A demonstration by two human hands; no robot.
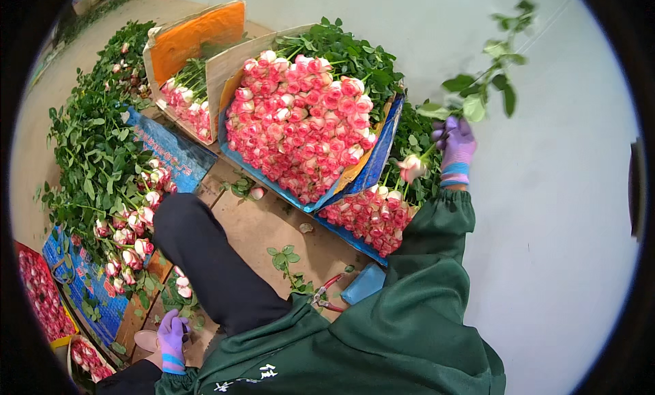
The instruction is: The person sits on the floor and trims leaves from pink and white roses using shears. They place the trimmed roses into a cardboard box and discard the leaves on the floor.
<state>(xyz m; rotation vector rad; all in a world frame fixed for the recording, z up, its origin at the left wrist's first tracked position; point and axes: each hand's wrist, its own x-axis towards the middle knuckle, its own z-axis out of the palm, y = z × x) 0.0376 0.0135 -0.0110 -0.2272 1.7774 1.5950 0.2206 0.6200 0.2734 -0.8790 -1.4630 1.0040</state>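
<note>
My right hand (454,142), in a purple glove, is closed on a leafy rose stem (491,77) held out at the upper right; a pale pink rose (411,167) hangs just below my fingers. Beside that arm are a large wrapped bundle of pink-and-white roses (297,122) and a smaller bundle (365,214) below it. My left gloved hand (172,337) is low at the left, fingers loosely bent and apart, with nothing visible in them. Red-handled shears (331,282) lie near my body beside a blue block (363,284).
An upright orange-lined wrapper (194,43) holds more roses behind. A long pile of loose roses (92,156) lies on blue sheeting (170,149) at the left, with packed bundles (41,292) at the far left edge. Cut leaves (286,262) lie on the brown board (266,231).
</note>
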